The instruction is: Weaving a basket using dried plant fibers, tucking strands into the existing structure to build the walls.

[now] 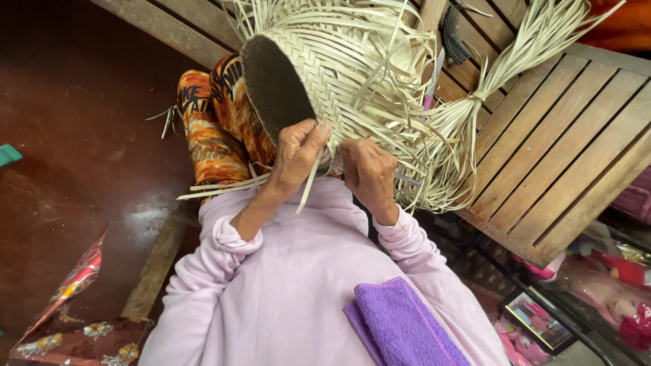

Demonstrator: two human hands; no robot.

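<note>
1. One half-woven basket (pixel 319 68) of pale palm strips lies tilted on the person's lap, its dark hollow mouth turned toward the left of the view; nothing can be seen inside it.
2. Many loose strip ends stick out from the basket's unfinished edge, too many to count.
3. The left hand (pixel 296 154) is closed on the basket's near rim, fingers curled over the weave, with one long loose strip (pixel 310 184) running down from under the fingers.
4. The right hand (pixel 368 171) is just beside the left, fingers bent narrowly and pinching strips at the same near edge. The two hands are close but not touching.
5. One tied bundle of strips (pixel 498 74) lies on the slatted wooden counter (pixel 563 156) to the right, bound near its middle and fanning out at both ends; its lower ends mix with the basket's loose ends.
6. One dark comb (pixel 453 34) lies on the counter beyond the basket.
7. A few flat strips (pixel 224 186) lie across the person's patterned orange trouser leg (pixel 210 135), below the basket.
8. One folded purple towel (pixel 400 325) rests on the person's pale lilac top (pixel 285 291).
9. Red-brown floor (pixel 81 135) is at left.
</note>
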